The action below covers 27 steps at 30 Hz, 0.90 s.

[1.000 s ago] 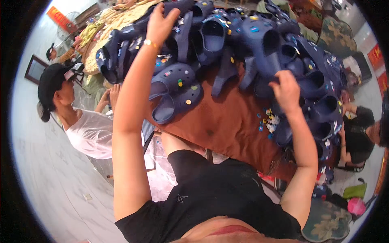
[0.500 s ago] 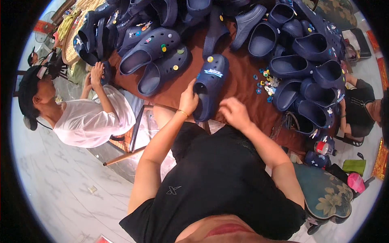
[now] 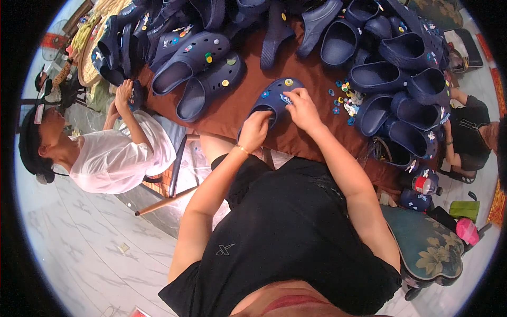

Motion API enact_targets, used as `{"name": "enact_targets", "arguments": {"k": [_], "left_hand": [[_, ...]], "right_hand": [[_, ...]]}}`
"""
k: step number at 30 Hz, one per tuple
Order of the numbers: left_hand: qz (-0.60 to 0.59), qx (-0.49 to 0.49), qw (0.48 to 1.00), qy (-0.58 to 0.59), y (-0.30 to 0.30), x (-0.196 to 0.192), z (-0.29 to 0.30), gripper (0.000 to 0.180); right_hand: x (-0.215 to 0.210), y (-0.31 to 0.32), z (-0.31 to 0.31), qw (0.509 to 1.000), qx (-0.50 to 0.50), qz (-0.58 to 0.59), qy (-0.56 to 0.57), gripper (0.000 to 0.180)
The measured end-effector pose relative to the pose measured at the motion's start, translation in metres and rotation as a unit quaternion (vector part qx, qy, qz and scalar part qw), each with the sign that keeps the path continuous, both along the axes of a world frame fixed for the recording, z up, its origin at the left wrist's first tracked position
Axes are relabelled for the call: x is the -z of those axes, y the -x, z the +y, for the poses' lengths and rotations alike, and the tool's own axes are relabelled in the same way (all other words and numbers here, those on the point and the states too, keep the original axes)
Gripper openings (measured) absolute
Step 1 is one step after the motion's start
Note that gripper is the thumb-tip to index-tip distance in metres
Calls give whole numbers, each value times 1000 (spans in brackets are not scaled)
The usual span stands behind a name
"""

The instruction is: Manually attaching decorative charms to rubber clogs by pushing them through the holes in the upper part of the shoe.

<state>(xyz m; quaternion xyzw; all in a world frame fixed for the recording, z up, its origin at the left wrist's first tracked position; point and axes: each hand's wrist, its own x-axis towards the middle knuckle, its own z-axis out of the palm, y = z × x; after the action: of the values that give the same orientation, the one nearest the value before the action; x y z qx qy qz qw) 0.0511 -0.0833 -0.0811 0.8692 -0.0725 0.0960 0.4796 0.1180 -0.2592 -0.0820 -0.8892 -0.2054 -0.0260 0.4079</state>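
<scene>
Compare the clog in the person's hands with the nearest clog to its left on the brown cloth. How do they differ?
The left hand and right hand touch the handled clog; neither touches the neighbouring clog.
The handled clog's opening is partly covered; the neighbouring clog's shows plainly.
The handled clog bears a blue charm; the neighbouring clog, a green charm.
Both are dark blue, each with a round yellow charm.

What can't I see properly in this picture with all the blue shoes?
- Head view: much of the handled clog's heel end, hidden by the left hand.
- Head view: whether the right hand pinches anything; its own fingers cover the spot.
- Head view: many loose charms' exact shapes, too small and bunched.
- Head view: the topmost clogs, cut off by the upper edge.
</scene>
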Motion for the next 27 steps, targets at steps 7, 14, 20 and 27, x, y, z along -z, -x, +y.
{"name": "enact_targets", "arguments": {"k": [7, 14, 20, 27], "left_hand": [[279, -31, 936, 213, -40, 30, -13, 28], [289, -63, 930, 217, -47, 39, -20, 34], [290, -48, 892, 343, -41, 41, -18, 35], [289, 2, 915, 281, -39, 46, -16, 36]], "right_hand": [[4, -5, 4, 998, 53, -27, -18, 17], [29, 5, -9, 967, 108, 113, -202, 13], [15, -16, -15, 945, -57, 243, -210, 12], [-1, -32, -14, 989, -119, 82, -19, 17]]}}
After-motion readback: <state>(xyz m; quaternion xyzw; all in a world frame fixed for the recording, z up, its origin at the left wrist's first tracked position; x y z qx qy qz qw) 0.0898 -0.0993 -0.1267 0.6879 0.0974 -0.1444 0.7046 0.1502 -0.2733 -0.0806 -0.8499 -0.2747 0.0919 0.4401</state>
